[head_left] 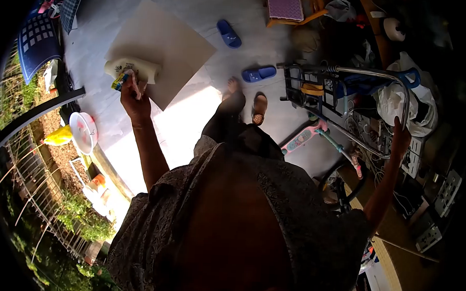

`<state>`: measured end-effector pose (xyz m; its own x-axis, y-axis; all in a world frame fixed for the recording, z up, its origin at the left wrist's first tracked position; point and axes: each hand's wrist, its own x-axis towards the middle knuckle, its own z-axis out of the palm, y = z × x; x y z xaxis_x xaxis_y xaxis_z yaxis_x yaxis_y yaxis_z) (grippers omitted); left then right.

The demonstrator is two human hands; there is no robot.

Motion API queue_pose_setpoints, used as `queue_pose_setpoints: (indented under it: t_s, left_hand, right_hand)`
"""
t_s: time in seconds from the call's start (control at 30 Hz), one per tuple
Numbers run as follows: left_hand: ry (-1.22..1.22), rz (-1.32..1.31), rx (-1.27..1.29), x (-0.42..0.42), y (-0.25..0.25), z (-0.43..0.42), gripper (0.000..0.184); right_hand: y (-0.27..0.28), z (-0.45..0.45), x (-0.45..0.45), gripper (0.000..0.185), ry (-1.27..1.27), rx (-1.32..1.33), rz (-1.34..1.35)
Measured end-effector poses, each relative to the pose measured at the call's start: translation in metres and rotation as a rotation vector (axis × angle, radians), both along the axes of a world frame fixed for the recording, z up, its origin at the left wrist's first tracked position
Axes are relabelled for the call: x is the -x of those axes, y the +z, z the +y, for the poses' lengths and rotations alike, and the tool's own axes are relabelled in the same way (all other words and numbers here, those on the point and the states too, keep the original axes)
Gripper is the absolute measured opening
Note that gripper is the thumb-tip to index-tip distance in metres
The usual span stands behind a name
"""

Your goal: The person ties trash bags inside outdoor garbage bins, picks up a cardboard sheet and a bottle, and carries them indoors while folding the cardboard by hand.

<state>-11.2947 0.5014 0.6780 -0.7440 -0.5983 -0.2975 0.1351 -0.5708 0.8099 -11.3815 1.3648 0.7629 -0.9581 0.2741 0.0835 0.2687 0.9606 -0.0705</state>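
Observation:
My left hand (135, 104) is closed around a crumpled packet (120, 80) with yellow and blue print and a pale pinkish part. Beyond it, a cream-white object with dark markings (148, 70) rests on a large beige sheet (167, 36) on the floor; its kind is unclear. Out to the right, my right hand (401, 136) grips the bent metal tube handle (405, 96) of a folded hand trolley (311, 86). A white plastic bag (393, 103) hangs or lies beside that handle.
Blue slippers (229, 34) lie ahead on the tiled floor, near a brown shoe (259, 107). A pink scooter (303, 138) stands by the trolley. On the left are a white basin (83, 132) and a railing (37, 113). A wooden chair (286, 6) stands at the back.

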Motion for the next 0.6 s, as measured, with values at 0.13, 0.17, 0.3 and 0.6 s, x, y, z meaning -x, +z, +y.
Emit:
queue_pose_setpoints:
  t_s: [0.13, 0.17, 0.3, 0.6]
  left_hand:
    - [-0.242, 0.121, -0.051, 0.028, 0.001, -0.034, 0.024]
    - [-0.137, 0.043, -0.031, 0.043, 0.016, -0.021, 0.023]
    - [-0.127, 0.031, 0.021, 0.066, 0.023, -0.028, 0.025]
    - [-0.012, 0.035, 0.076, 0.064, 0.029, -0.057, 0.026]
  right_hand:
    - [0.005, -0.006, -0.002, 0.061, -0.094, 0.019, -0.043]
    - [0.016, -0.027, -0.001, 0.061, -0.139, 0.110, -0.052]
    - [0.021, -0.027, 0.005, 0.049, -0.302, 0.140, -0.176]
    - [0.020, -0.033, 0.002, 0.058, -0.311, 0.137, -0.140]
